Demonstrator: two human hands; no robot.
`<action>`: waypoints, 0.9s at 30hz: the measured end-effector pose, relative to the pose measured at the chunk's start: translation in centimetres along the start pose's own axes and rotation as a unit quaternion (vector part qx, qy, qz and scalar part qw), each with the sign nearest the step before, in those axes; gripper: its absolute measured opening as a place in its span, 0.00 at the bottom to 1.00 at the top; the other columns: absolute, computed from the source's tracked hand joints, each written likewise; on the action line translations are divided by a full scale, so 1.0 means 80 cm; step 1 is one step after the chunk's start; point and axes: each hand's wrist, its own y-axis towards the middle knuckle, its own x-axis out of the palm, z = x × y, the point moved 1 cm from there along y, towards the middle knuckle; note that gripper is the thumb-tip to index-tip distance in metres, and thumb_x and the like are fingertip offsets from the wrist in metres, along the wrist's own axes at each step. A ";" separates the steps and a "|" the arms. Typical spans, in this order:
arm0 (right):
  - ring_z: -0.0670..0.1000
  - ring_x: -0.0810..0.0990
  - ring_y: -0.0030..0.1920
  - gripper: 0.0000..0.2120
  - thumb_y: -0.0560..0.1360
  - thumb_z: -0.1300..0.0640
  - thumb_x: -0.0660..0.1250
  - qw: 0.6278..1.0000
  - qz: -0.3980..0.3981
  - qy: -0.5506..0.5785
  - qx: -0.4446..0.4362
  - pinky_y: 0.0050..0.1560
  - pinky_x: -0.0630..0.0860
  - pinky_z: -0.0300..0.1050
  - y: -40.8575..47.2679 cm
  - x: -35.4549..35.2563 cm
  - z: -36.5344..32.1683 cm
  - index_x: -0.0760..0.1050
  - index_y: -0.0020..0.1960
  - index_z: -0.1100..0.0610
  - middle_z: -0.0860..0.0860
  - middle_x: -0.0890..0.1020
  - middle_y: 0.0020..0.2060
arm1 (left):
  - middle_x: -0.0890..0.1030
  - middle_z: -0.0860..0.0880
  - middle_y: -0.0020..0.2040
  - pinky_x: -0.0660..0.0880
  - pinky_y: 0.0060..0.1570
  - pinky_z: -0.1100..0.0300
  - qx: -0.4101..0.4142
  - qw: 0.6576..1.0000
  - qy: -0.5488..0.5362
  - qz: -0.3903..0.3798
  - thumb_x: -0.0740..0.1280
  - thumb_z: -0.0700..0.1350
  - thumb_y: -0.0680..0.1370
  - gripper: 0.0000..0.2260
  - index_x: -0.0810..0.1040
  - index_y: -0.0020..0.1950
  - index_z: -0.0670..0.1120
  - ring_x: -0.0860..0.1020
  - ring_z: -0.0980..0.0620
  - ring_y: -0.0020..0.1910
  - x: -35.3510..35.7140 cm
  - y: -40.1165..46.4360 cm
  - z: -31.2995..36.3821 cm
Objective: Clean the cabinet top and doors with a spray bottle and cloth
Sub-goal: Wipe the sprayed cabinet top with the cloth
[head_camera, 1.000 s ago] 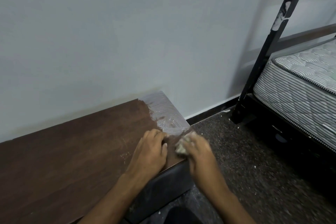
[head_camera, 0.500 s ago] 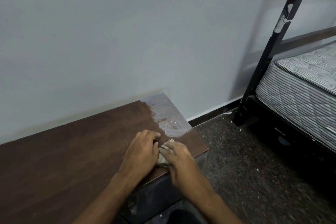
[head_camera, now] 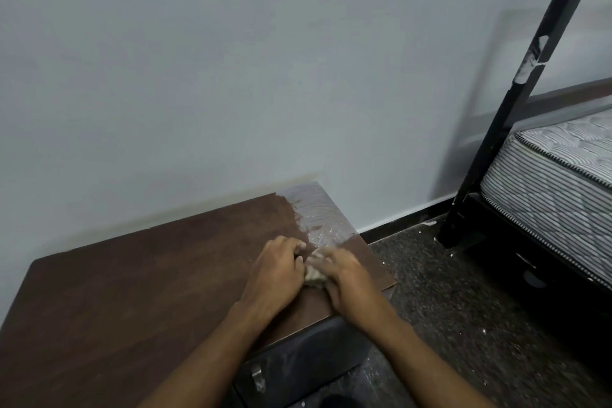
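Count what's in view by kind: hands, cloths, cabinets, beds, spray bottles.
Hands: 2, left hand and right hand
Cloths: 1, cloth between them
Cabinets: 1, cabinet
Beds: 1, bed
Spray bottles: 0 visible
Total: 5

Both forearms extend forward over the cabinet top's near right corner. Left hand [head_camera: 276, 270] lies palm down, fingers curled at the tips. Right hand [head_camera: 344, 278] lies beside it, touching, fingers curled round the cloth [head_camera: 314, 276] between them.
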 end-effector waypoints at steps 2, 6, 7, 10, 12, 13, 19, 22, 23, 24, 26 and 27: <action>0.55 0.76 0.62 0.17 0.77 0.58 0.62 0.997 0.034 -0.024 0.067 0.64 0.64 0.34 0.023 -0.013 0.036 0.81 0.63 0.53 0.56 0.79 0.62 | 0.77 0.55 0.54 0.72 0.61 0.58 0.003 1.000 0.004 -0.003 0.64 0.43 0.78 0.12 0.78 0.60 0.50 0.73 0.56 0.56 0.000 -0.003 -0.002; 0.58 0.76 0.60 0.13 0.77 0.61 0.66 0.988 0.074 -0.027 0.135 0.60 0.63 0.32 0.055 -0.015 0.046 0.82 0.61 0.58 0.58 0.80 0.59 | 0.77 0.54 0.54 0.73 0.60 0.58 -0.007 1.000 0.010 -0.006 0.64 0.43 0.78 0.12 0.78 0.60 0.50 0.73 0.56 0.56 -0.004 -0.001 -0.007; 0.57 0.75 0.61 0.14 0.78 0.60 0.65 0.991 0.062 -0.026 0.119 0.64 0.65 0.36 0.054 -0.007 0.031 0.81 0.62 0.56 0.57 0.79 0.60 | 0.77 0.54 0.54 0.73 0.60 0.59 -0.011 1.000 0.010 -0.006 0.64 0.43 0.78 0.12 0.78 0.61 0.49 0.74 0.56 0.56 -0.004 0.003 -0.008; 0.53 0.72 0.65 0.17 0.79 0.57 0.60 0.999 -0.012 0.015 0.032 0.70 0.65 0.38 0.027 0.015 -0.005 0.78 0.66 0.55 0.55 0.76 0.65 | 0.77 0.52 0.53 0.72 0.59 0.59 -0.013 1.000 0.004 0.000 0.64 0.42 0.76 0.12 0.79 0.59 0.48 0.75 0.53 0.56 -0.003 0.013 -0.009; 0.53 0.73 0.66 0.19 0.80 0.54 0.58 1.000 -0.019 0.008 0.012 0.68 0.61 0.31 0.031 0.009 0.008 0.77 0.67 0.53 0.54 0.76 0.66 | 0.78 0.51 0.54 0.72 0.60 0.59 -0.008 1.000 0.013 0.000 0.64 0.42 0.77 0.12 0.79 0.59 0.48 0.75 0.52 0.56 -0.002 0.017 -0.011; 0.55 0.74 0.64 0.18 0.79 0.56 0.59 1.000 -0.004 -0.004 0.021 0.67 0.63 0.34 0.042 0.004 0.023 0.78 0.66 0.52 0.54 0.78 0.64 | 0.77 0.51 0.54 0.72 0.60 0.59 -0.006 1.000 0.019 -0.002 0.64 0.43 0.77 0.12 0.78 0.60 0.48 0.74 0.53 0.57 -0.002 0.018 -0.013; 0.52 0.74 0.64 0.13 0.79 0.55 0.64 0.995 0.043 0.006 0.092 0.66 0.68 0.37 0.088 0.024 0.035 0.81 0.61 0.54 0.53 0.78 0.62 | 0.77 0.52 0.56 0.72 0.60 0.58 -0.009 0.999 0.041 0.008 0.63 0.44 0.78 0.12 0.77 0.61 0.48 0.73 0.53 0.57 -0.011 0.030 -0.029; 0.42 0.74 0.59 0.17 0.80 0.48 0.60 0.998 -0.021 0.052 0.004 0.61 0.67 0.28 0.068 0.039 0.011 0.78 0.64 0.51 0.49 0.78 0.60 | 0.79 0.49 0.53 0.72 0.58 0.55 -0.019 0.999 0.026 0.026 0.63 0.46 0.79 0.10 0.79 0.57 0.48 0.75 0.49 0.55 -0.008 0.047 -0.036; 0.44 0.74 0.61 0.18 0.79 0.49 0.60 0.999 -0.032 0.037 -0.004 0.63 0.67 0.30 0.073 0.033 0.017 0.78 0.65 0.51 0.50 0.78 0.61 | 0.79 0.49 0.52 0.73 0.57 0.55 -0.014 0.999 0.026 0.028 0.62 0.48 0.80 0.09 0.79 0.56 0.48 0.76 0.49 0.54 -0.007 0.052 -0.037; 0.47 0.75 0.62 0.19 0.77 0.51 0.61 0.999 -0.029 0.029 0.003 0.65 0.68 0.34 0.085 0.026 0.030 0.78 0.65 0.52 0.51 0.78 0.62 | 0.78 0.50 0.51 0.73 0.55 0.55 -0.010 0.999 0.031 0.024 0.62 0.50 0.80 0.10 0.80 0.55 0.49 0.75 0.50 0.53 -0.006 0.055 -0.037; 0.54 0.77 0.63 0.16 0.76 0.55 0.66 0.998 0.013 0.021 0.058 0.65 0.69 0.38 0.114 0.011 0.060 0.81 0.63 0.56 0.55 0.80 0.61 | 0.77 0.52 0.50 0.73 0.54 0.56 -0.007 0.999 0.040 0.014 0.60 0.52 0.81 0.11 0.79 0.56 0.50 0.74 0.52 0.52 -0.007 0.059 -0.038; 0.56 0.76 0.63 0.15 0.77 0.56 0.68 0.995 0.035 0.016 0.087 0.64 0.69 0.38 0.126 0.006 0.072 0.82 0.61 0.58 0.55 0.80 0.60 | 0.77 0.53 0.50 0.73 0.55 0.55 -0.007 0.999 0.042 0.013 0.60 0.53 0.81 0.11 0.79 0.56 0.51 0.73 0.53 0.52 -0.007 0.061 -0.039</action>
